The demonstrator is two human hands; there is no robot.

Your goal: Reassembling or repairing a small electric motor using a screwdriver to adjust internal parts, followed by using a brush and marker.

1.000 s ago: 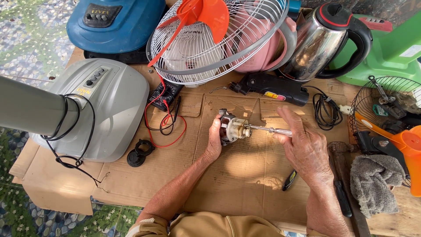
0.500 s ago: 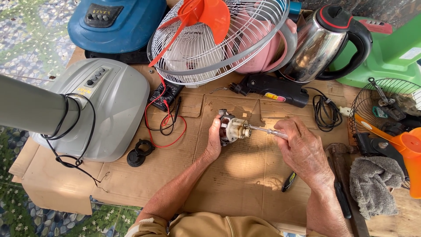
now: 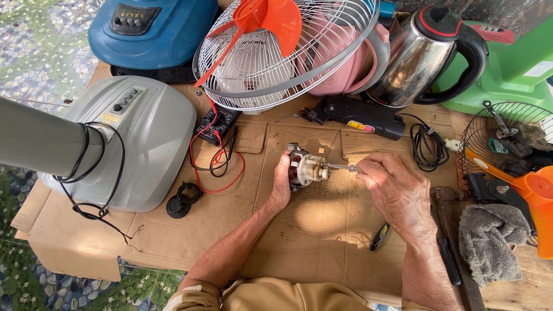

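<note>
- Grey fan base (image 3: 147,144) lies well left of the left hand, its black cord looped over it.
- Red multimeter leads (image 3: 222,167) curl just left of that hand.
- Left hand (image 3: 282,184) is wrapped around the small fan motor (image 3: 302,167), held above the cardboard-covered counter (image 3: 230,230).
- Right hand (image 3: 391,193), fingers pinched narrow, grips the motor's metal shaft (image 3: 340,167).
- Grey rag (image 3: 489,242) lies right of the right hand.

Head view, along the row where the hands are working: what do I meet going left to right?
Grey fan base → red wire loop → left hand → small motor → right hand → grey rag → orange part.
</note>
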